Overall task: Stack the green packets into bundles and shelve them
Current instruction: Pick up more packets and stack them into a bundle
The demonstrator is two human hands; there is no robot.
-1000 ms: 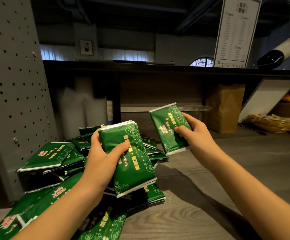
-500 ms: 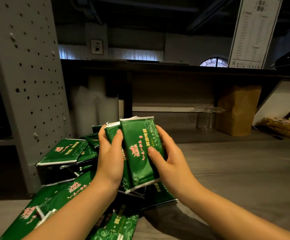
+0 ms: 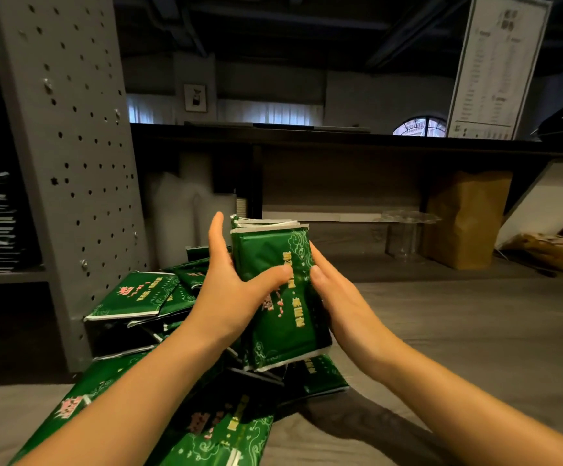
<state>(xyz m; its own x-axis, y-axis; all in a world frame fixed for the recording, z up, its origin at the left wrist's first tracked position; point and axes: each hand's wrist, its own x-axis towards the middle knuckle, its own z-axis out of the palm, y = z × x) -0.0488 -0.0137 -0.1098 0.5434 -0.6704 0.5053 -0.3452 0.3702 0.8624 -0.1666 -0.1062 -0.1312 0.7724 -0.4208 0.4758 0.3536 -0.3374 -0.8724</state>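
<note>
Two hands clasp one bundle (image 3: 273, 260) of green packets upright at the centre of the frame. The left hand (image 3: 236, 297) and right hand (image 3: 344, 304) each grasp it, thumbs pressed on the front face and fingers along its side edges, likely to square the packets flush before shelving. Loose packets (image 3: 135, 297) lie heaped beneath it at the lower left on a grey wood-grain desk (image 3: 458, 331) beside a perforated post (image 3: 71, 146), while a dark shelf (image 3: 340, 136) crosses mid-frame with a brown bag (image 3: 465, 220) under it at right.
</note>
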